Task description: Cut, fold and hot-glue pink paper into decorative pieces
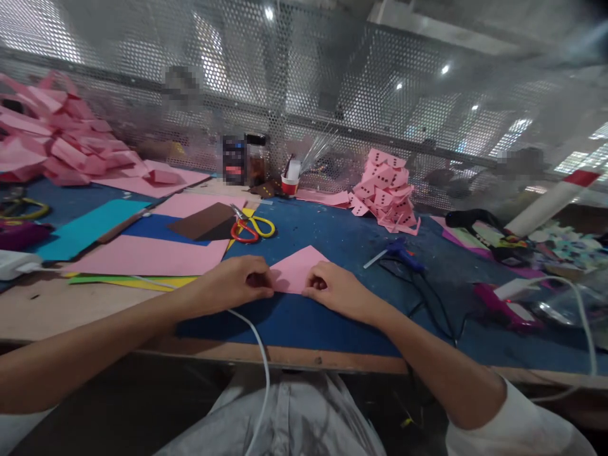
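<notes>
A small pink paper piece (297, 269), folded with a point facing away from me, lies on the blue mat (304, 323). My left hand (237, 282) has its fingers curled and pinches the paper's left edge. Pressing down on the right edge is my right hand (332, 288), its fingers bent onto the paper. Both hands rest on the mat near the table's front edge.
Red-and-yellow scissors (249, 227) lie just behind the paper, beside pink, brown, teal and yellow sheets (147, 253). Piles of folded pink pieces (387, 190) sit at back right and far left. A blue glue gun (401, 252) with cables lies right. A white cable (259, 354) crosses my lap.
</notes>
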`<move>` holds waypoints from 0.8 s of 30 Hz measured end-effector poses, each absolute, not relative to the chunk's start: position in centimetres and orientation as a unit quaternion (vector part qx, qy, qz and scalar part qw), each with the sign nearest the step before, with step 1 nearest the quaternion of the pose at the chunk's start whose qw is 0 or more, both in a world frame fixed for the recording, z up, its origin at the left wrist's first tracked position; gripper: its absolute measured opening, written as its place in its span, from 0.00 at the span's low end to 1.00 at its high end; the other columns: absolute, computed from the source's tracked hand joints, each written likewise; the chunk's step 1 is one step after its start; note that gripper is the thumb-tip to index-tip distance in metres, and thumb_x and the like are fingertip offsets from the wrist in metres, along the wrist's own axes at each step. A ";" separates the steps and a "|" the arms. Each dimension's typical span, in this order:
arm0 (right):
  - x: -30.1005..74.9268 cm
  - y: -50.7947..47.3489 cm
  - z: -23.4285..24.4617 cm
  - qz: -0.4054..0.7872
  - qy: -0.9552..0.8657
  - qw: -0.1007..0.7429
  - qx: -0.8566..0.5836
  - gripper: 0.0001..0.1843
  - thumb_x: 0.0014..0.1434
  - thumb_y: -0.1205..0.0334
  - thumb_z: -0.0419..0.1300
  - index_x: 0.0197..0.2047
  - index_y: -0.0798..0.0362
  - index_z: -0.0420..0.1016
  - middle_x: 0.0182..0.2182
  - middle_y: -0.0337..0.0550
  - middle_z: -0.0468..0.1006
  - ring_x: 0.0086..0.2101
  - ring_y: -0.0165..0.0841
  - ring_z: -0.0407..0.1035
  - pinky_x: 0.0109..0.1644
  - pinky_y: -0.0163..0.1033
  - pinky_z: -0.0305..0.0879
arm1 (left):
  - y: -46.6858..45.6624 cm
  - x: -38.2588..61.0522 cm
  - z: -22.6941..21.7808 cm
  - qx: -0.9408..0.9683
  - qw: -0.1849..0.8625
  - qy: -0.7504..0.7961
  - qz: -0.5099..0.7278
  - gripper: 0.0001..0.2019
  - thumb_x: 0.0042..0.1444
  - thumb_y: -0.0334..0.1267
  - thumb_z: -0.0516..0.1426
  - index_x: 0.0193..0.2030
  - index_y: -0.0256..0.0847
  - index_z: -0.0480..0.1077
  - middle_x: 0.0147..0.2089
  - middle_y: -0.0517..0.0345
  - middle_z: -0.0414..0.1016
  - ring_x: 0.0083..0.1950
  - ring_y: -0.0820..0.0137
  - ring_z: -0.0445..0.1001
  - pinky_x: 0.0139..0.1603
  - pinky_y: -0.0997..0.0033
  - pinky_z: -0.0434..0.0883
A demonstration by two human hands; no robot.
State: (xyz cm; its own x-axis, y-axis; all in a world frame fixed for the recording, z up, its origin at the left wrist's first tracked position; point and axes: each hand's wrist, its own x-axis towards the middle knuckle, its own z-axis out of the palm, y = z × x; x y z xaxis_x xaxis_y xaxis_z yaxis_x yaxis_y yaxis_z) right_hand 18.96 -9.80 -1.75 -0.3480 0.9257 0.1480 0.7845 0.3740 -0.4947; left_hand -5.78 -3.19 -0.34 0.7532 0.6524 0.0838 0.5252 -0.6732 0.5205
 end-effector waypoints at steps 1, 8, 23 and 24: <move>19.0 -9.8 -1.8 0.172 -0.803 0.205 -0.533 0.05 0.59 0.59 0.62 0.35 0.52 0.74 0.33 0.40 0.74 0.34 0.30 0.66 0.38 0.35 0.59 | -3.3 -5.9 -0.4 0.902 0.243 0.330 0.137 0.11 0.56 0.46 0.57 0.36 0.43 0.76 0.35 0.58 0.76 0.36 0.68 0.72 0.37 0.73 0.64; 19.1 -9.7 -2.0 0.171 -0.807 0.205 -0.527 0.04 0.59 0.61 0.62 0.35 0.53 0.74 0.34 0.40 0.74 0.34 0.30 0.66 0.38 0.35 0.60 | -3.3 -6.0 -1.6 0.894 0.211 0.357 0.169 0.14 0.57 0.49 0.55 0.34 0.41 0.74 0.34 0.57 0.75 0.35 0.68 0.71 0.35 0.72 0.63; 19.3 -9.7 -2.3 0.165 -0.810 0.213 -0.521 0.05 0.59 0.60 0.62 0.35 0.53 0.74 0.34 0.40 0.74 0.34 0.30 0.66 0.39 0.35 0.60 | -3.7 -6.2 -1.4 0.880 0.162 0.412 0.171 0.19 0.57 0.54 0.55 0.28 0.41 0.73 0.29 0.58 0.74 0.32 0.68 0.70 0.31 0.72 0.59; 19.3 -9.7 -2.3 0.166 -0.810 0.214 -0.520 0.05 0.59 0.60 0.62 0.35 0.53 0.74 0.34 0.40 0.74 0.35 0.30 0.66 0.39 0.35 0.60 | -3.7 -6.3 -1.2 0.880 0.168 0.411 0.170 0.19 0.57 0.54 0.55 0.29 0.41 0.73 0.29 0.59 0.74 0.32 0.68 0.70 0.31 0.72 0.59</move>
State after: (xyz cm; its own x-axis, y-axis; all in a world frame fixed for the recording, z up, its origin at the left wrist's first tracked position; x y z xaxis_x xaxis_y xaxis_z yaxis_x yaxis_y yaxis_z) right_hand 19.28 -9.68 -2.28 -0.3676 0.9135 0.1744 0.7715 0.4042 -0.4913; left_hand -6.28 -3.73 -1.22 0.6054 0.7796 0.1608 0.6659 -0.6066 0.4343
